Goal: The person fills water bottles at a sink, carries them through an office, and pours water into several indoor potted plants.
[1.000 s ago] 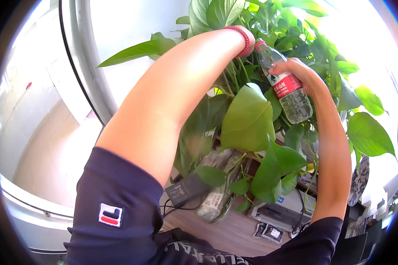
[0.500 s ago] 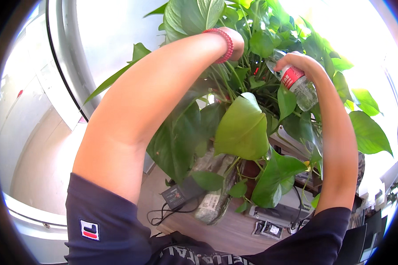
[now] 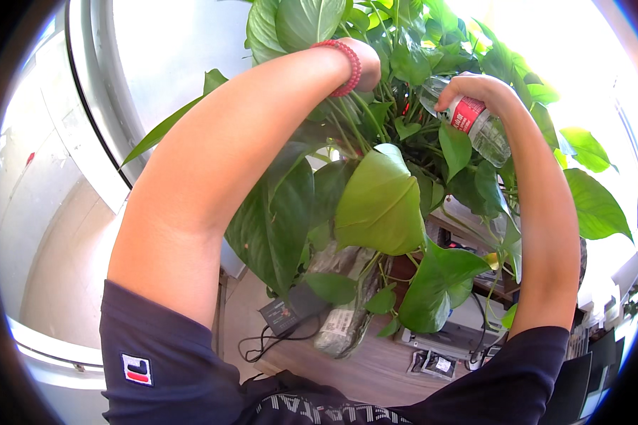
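A large leafy green potted plant (image 3: 379,202) fills the middle, its pot hidden by leaves. My right hand (image 3: 478,88) is wrapped round a clear plastic bottle (image 3: 492,142) with a red and white label. The bottle tilts, its base toward the lower right and its neck end pointing into the stems at the upper left. How much liquid it holds, I cannot make out. Among the upper stems, left of the bottle, is my left hand (image 3: 367,65), below a red beaded bracelet (image 3: 351,67). Its fingers are hidden behind the hand and leaves.
Below the plant lie a long plastic-wrapped bundle (image 3: 340,329), a black box with a cable (image 3: 280,316), a grey printer-like machine (image 3: 443,340) and small dark packets (image 3: 432,364). A white-framed glass panel (image 3: 96,106) stands at left. Dark monitors are at lower right.
My left hand and the plant sit slightly further left in view. The bottle has tipped a little nearer to level, still in my right hand.
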Tool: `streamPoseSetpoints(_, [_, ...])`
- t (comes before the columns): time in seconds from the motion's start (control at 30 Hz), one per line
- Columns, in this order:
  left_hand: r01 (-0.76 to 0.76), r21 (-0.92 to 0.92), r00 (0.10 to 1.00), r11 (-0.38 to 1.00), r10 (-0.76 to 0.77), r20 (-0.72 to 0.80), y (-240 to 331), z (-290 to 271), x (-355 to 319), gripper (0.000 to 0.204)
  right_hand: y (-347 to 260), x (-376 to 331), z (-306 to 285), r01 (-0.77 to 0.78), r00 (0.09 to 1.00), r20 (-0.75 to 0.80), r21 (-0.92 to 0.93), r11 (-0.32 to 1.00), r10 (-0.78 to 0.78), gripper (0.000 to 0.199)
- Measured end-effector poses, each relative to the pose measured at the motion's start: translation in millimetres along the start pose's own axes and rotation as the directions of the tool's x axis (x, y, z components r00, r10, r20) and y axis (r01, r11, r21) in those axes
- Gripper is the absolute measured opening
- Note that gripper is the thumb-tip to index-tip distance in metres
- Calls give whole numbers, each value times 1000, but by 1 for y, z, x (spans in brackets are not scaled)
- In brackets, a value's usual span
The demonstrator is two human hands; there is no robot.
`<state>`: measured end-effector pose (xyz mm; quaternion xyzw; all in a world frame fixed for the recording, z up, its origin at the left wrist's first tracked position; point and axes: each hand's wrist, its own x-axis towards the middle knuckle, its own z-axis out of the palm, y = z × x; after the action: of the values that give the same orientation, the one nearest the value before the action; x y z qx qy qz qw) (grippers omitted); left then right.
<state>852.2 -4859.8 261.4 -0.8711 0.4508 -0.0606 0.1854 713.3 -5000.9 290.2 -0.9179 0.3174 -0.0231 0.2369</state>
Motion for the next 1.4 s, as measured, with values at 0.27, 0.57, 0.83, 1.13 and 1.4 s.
streamPoseSetpoints(0.27, [-37,28,999,999,37,-2,2,-4,-2,34,-3,-9,-6,-9,999,41,-5,1000,9,24])
streamPoseSetpoints(0.57, [-61,143,998,988,57,34,6,-13,-4,34,24,-21,-8,53,998,-35,313,948,-44,27])
streamPoseSetpoints(0.83, [-63,199,998,978,64,-1,20,-21,1,42,64,-26,-23,288,952,-114,640,712,-283,35])
streamPoseSetpoints(1.13, [-482,266,757,835,550,-353,49,-45,-77,21,74,-74,-70,345,938,-211,498,796,-274,47])
streamPoseSetpoints(1.4, [-754,-24,624,656,728,285,123,-38,-52,31,90,-115,-80,350,933,-256,496,794,-252,48])
